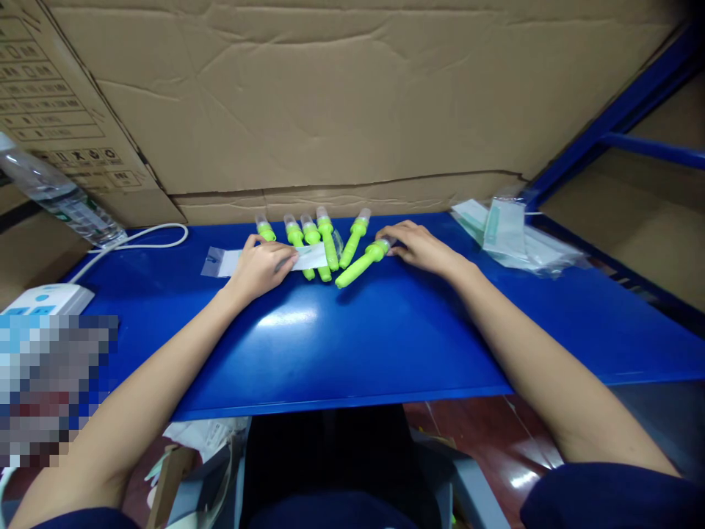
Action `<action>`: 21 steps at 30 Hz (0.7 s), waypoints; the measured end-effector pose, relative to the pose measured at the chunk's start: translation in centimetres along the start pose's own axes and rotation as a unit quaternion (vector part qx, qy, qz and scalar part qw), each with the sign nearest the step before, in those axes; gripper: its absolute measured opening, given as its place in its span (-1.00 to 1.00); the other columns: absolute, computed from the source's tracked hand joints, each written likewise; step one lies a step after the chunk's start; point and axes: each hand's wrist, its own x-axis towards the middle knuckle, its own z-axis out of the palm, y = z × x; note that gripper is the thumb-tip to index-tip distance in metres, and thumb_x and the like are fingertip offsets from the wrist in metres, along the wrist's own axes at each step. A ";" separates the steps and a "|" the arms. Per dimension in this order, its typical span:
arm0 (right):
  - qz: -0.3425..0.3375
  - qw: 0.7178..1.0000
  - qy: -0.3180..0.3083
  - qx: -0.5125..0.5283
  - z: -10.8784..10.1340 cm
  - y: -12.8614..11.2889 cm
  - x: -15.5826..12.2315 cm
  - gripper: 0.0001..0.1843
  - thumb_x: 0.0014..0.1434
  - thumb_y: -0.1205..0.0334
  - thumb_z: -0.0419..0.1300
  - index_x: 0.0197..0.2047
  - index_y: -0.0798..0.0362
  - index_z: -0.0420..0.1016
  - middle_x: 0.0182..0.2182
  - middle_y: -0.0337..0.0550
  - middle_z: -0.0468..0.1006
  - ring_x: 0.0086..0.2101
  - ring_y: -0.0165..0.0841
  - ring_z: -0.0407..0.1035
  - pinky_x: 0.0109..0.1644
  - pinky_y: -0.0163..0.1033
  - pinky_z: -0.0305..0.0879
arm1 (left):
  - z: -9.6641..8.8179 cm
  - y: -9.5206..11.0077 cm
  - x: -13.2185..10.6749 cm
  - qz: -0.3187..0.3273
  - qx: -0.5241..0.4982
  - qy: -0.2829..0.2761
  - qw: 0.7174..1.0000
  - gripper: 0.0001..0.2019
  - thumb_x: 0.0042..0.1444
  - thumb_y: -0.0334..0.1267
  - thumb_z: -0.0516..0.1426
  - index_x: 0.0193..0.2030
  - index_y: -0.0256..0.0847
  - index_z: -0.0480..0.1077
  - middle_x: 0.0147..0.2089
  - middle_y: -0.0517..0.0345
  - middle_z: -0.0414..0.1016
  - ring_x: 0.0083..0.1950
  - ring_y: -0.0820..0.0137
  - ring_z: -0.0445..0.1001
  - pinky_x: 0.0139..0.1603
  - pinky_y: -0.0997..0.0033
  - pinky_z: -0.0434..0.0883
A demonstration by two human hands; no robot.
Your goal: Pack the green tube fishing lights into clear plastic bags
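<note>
My left hand (263, 266) is closed on a small clear plastic bag with a white card in it (313, 256), held flat just above the table. The bag's transparent end (212, 262) sticks out to the left of the hand. My right hand (417, 245) grips the clear-capped end of a lime-green stick-shaped tool (358, 271), whose green handle points left and toward me. Between the hands, several more lime-green tools with clear caps (355, 236) lie side by side, caps to the back. The white card partly covers some of them.
More clear bags with pale cards (510, 231) lie at the back right. On the left are a water bottle (71, 198), a white power strip (49, 297) with a cable and a blurred-out object (49, 382). A cardboard wall (330, 103) backs the blue table (352, 353).
</note>
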 end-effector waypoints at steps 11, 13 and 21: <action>0.023 0.998 0.062 0.013 -1.0 -2.3 0.3 -0.54 0.33 0.03 0.11 0.20 -0.01 0.52 0.08 0.07 0.60 0.07 0.01 0.40 0.17 0.10 0.21 | 0.1 0.1 0.1 -0.015 0.029 0.001 0.999 -0.60 0.43 -0.14 -0.07 0.00 -0.20 0.58 0.01 -0.05 0.67 0.05 0.11 0.61 0.06 0.02 0.28; 0.024 0.997 0.068 0.019 -1.2 -2.6 0.4 -0.52 0.34 0.02 0.10 0.23 -0.02 0.51 0.10 0.05 0.60 0.07 0.00 0.39 0.18 0.09 0.22 | 0.0 0.1 0.2 -0.018 0.031 0.003 0.999 -0.60 0.42 -0.16 -0.07 -0.01 -0.21 0.58 0.01 -0.06 0.67 0.05 0.11 0.61 0.07 0.02 0.29; 0.019 0.998 0.063 0.019 -1.6 -2.9 0.2 -0.50 0.36 0.07 0.06 0.31 -0.10 0.45 0.09 0.00 0.60 0.08 0.00 0.38 0.18 0.13 0.18 | -0.2 0.2 0.2 -0.071 0.049 0.018 0.996 -0.59 0.39 -0.20 -0.07 0.03 -0.26 0.58 -0.06 -0.14 0.68 -0.03 0.09 0.65 0.04 0.04 0.34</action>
